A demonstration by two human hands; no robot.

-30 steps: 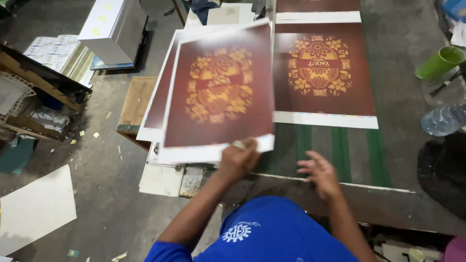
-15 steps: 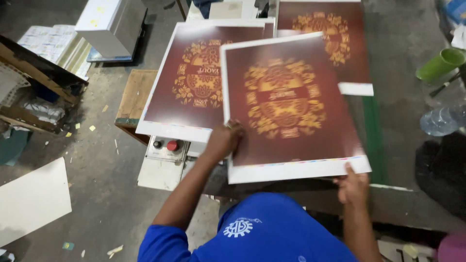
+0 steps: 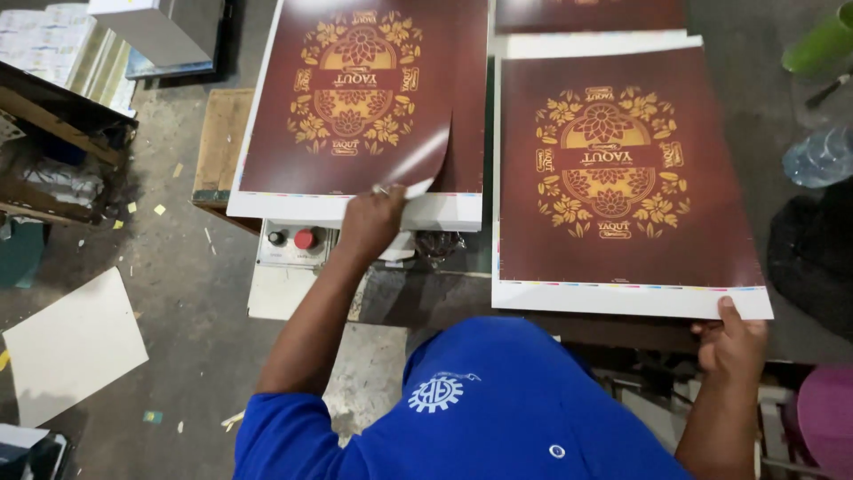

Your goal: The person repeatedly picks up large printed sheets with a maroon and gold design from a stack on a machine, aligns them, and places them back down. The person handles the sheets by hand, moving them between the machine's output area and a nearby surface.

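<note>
Head view, looking down over a blue shirt [image 3: 480, 418]. Two stacks of printed sheets lie side by side on the table [image 3: 426, 298], each maroon with a gold floral emblem and a white margin.

Left hand [image 3: 373, 222]: fingers closed in a pinch on the near right corner of the top sheet of the left stack [image 3: 355, 107]; that corner is curled up and peeled back, showing its pale underside. The rest of the sheet lies flat.

Right hand [image 3: 733, 342]: at the near right corner of the right stack [image 3: 622, 169], thumb on top of the white margin, fingers tucked below the edge, gripping it. This stack lies flat, just beside the left one, with a narrow gap between.

Below the left stack, a control box with a red and a black button [image 3: 293, 240]. On the floor at left, a white board [image 3: 71, 347] and paper scraps. Far right: a green cup [image 3: 817, 44] and a clear plastic bottle [image 3: 817, 156].
</note>
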